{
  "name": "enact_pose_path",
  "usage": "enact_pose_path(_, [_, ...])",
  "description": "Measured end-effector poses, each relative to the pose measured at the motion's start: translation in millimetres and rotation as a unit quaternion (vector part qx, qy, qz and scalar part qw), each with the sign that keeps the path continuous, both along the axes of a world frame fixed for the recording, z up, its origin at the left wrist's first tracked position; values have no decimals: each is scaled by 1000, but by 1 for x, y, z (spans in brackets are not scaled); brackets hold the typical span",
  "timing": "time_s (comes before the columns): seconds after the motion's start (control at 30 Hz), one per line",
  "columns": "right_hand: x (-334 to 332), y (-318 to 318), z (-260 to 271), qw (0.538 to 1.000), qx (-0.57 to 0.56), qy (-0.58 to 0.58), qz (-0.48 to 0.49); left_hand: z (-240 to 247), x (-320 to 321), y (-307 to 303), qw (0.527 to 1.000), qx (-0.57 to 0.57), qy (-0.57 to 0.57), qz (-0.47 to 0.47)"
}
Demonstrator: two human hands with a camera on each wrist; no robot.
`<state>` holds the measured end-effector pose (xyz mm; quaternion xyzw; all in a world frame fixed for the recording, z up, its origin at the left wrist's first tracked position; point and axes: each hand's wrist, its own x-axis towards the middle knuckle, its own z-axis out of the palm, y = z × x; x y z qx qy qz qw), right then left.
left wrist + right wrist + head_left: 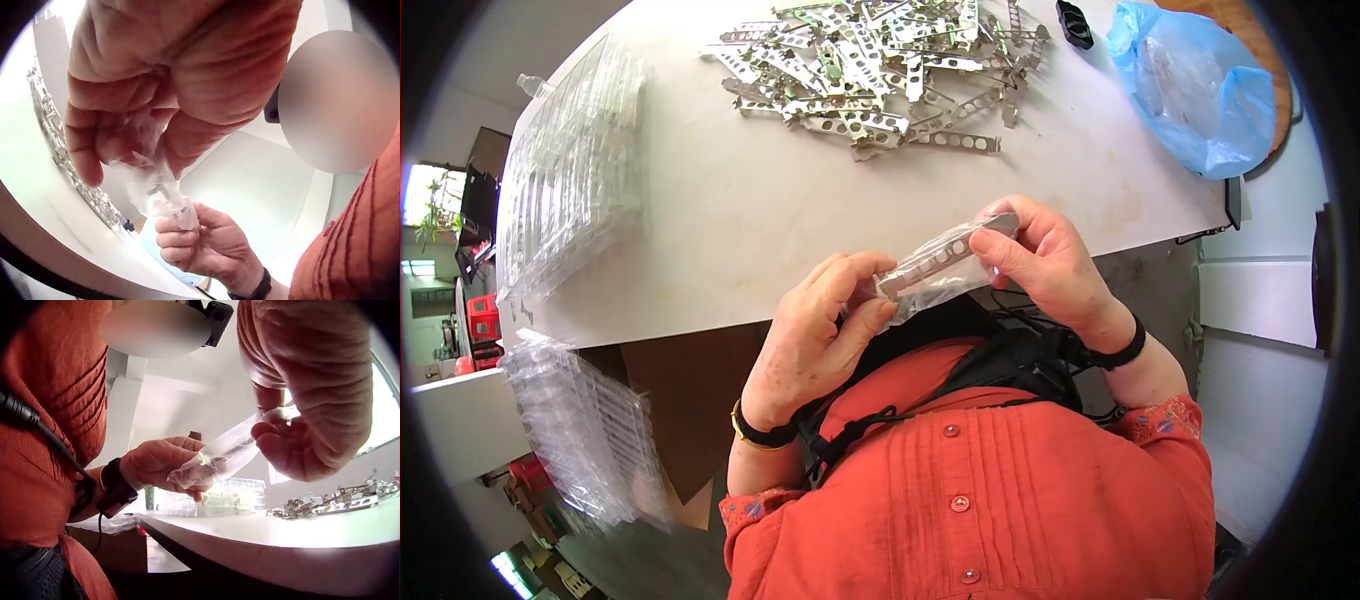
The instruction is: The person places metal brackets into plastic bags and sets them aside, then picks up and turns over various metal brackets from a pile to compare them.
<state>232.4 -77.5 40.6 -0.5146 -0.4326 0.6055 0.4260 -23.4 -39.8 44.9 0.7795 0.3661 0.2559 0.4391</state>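
A clear plastic bag [920,292] with a perforated metal strip [948,255] inside is held between both hands, just past the table's near edge. The left hand [808,335] pinches its lower left end between thumb and fingers. At the upper right end the right hand [1055,265] grips bag and strip, thumb on top. The left wrist view shows crumpled film [156,190] running from the left hand [175,75] to the right hand [215,247]. In the right wrist view the bag [228,447] slants up from the left hand [165,464] to the right hand [306,394].
A pile of perforated metal strips [860,80] lies at the back of the white table [730,230]. Clear plastic trays [575,170] are stacked at the left, with more [590,430] below. A blue plastic bag [1200,95] and a black object [1075,25] are at the back right.
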Motion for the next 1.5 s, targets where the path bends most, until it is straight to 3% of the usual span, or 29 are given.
enact_pose_path(0.17, [2,0,0,1000,3,9,-13,-5,2,-5,996,-45,-45,56])
enact_pose_path(0.23, [4,0,1,999,12,23,-30,-4,2,-7,963,-175,-149,139])
enact_pose_path(0.4, [6,-1,-3,999,11,30,-38,-12,-15,0,925,-273,-248,89])
enact_pose_path(0.47, [6,-1,-4,999,8,30,-37,-13,-18,1,833,-375,-403,62])
enact_pose_path(0.53, [5,-1,-2,999,-2,23,-38,-11,-20,2,810,-395,-431,44])
enact_pose_path(0.63, [3,-1,-2,1000,4,12,-22,-9,-13,-2,828,-349,-427,102])
enact_pose_path(0.7, [1,-1,0,1000,7,15,-23,-5,-9,-4,904,-244,-313,158])
enact_pose_path(0.73, [-1,-1,0,1000,8,19,-24,-6,-7,-4,904,-243,-313,158])
enact_pose_path(0.8, [-2,-1,0,999,12,24,-20,-12,-1,-5,951,-130,-206,193])
enact_pose_path(0.93, [-4,-3,0,999,9,33,-21,-22,-1,-2,976,46,-100,188])
enact_pose_path(1.07, [-3,-2,3,999,1,24,-23,-15,0,-4,975,92,-82,186])
enact_pose_path(1.13, [-5,-1,2,999,9,27,-23,-6,-2,-10,956,-147,-158,196])
enact_pose_path(1.17, [-5,-1,2,999,9,27,-23,-1,-2,-10,956,-147,-159,197])
enact_pose_path(1.23, [-6,-1,3,999,29,4,-33,5,-3,-7,912,-292,-199,207])
enact_pose_path(1.27, [-6,-1,3,999,29,4,-33,5,-5,-5,912,-291,-199,207])
enact_pose_path(1.37, [-5,-2,4,998,45,-29,-19,-2,-16,2,829,-398,-378,103])
enact_pose_path(1.4, [-5,-2,4,999,46,-16,-14,-4,-15,3,829,-398,-379,103])
enact_pose_path(1.47, [-6,-2,5,999,47,-4,-8,-6,-15,5,767,-443,-454,99])
enact_pose_path(1.5, [-6,-1,6,999,45,-13,-10,-7,-16,5,766,-441,-458,98])
